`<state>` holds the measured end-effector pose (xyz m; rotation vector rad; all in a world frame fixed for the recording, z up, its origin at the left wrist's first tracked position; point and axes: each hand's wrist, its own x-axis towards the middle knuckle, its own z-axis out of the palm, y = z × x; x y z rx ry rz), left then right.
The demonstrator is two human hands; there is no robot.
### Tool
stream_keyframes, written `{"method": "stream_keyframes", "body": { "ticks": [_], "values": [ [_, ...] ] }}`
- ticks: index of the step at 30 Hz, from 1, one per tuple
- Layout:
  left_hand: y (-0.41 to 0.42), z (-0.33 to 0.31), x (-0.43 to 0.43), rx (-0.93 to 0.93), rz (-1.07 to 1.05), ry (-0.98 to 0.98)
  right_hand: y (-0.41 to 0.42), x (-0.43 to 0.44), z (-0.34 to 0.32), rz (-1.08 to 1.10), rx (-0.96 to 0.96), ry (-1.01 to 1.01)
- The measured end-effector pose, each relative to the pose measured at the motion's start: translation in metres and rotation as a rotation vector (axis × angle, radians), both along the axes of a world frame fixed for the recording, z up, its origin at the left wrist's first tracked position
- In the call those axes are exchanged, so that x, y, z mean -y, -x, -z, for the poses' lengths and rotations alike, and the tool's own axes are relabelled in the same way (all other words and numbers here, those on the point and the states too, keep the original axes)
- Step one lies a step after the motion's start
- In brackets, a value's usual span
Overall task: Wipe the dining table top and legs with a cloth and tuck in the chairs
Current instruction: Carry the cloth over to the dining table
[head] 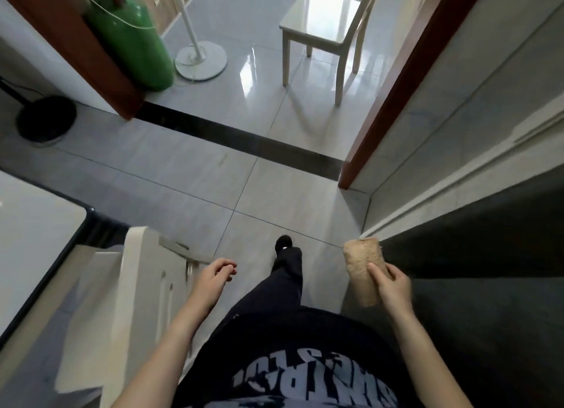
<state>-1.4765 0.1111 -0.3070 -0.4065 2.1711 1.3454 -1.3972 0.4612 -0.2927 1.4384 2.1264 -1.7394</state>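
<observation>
Head view. Holds a rolled tan cloth [363, 270] in the right grip [393, 288], thumb and fingers clamped round its lower half, upper end sticking out clear. Has nothing in the left grip [213, 275]: fingers loosely curled, touching nothing, just beside the top rail of a cream chair [143, 285]. Stands on grey floor tiles [183, 179], one leg in dark trousers forward, black shoe [283, 243] on a tile.

Has the worktop [30, 240] at far left: glossy pale top, dark rim, rounded corner next to the cream chair, which is close against the worktop's edge. Cloth well apart from the worktop, on the opposite side near a dark wall panel [488, 255].

Faces a doorway with a brown frame [412, 81] and a dark threshold strip [238, 136]. Beyond it: a second cream chair [317, 20] alone on the tiles, well away from the worktop; a white fan stand [201, 60]; a green cylinder [131, 38] against the frame's left side. Also a black round base [45, 121] on the floor, left of the doorway.
</observation>
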Motion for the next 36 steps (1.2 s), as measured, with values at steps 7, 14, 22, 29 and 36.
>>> {"method": "stream_keyframes", "body": {
  "ticks": [7, 14, 22, 29, 36],
  "values": [
    [0.163, -0.012, -0.062, -0.031, 0.092, -0.084, 0.110, -0.049, 0.004, 0.115, 0.027, -0.011],
    [0.286, -0.031, -0.087, -0.080, 0.090, -0.105, 0.244, -0.079, -0.009, 0.067, 0.021, -0.018],
    [0.369, 0.003, -0.068, 0.008, -0.260, -0.038, 0.463, -0.088, -0.012, -0.284, 0.011, 0.027],
    [0.399, 0.005, -0.061, 0.088, -0.820, -0.007, 0.672, -0.040, -0.034, -0.730, 0.042, 0.072],
    [0.405, 0.001, -0.069, 0.077, -1.236, -0.048, 0.792, 0.055, -0.037, -1.104, 0.068, 0.104]
  ]
}}
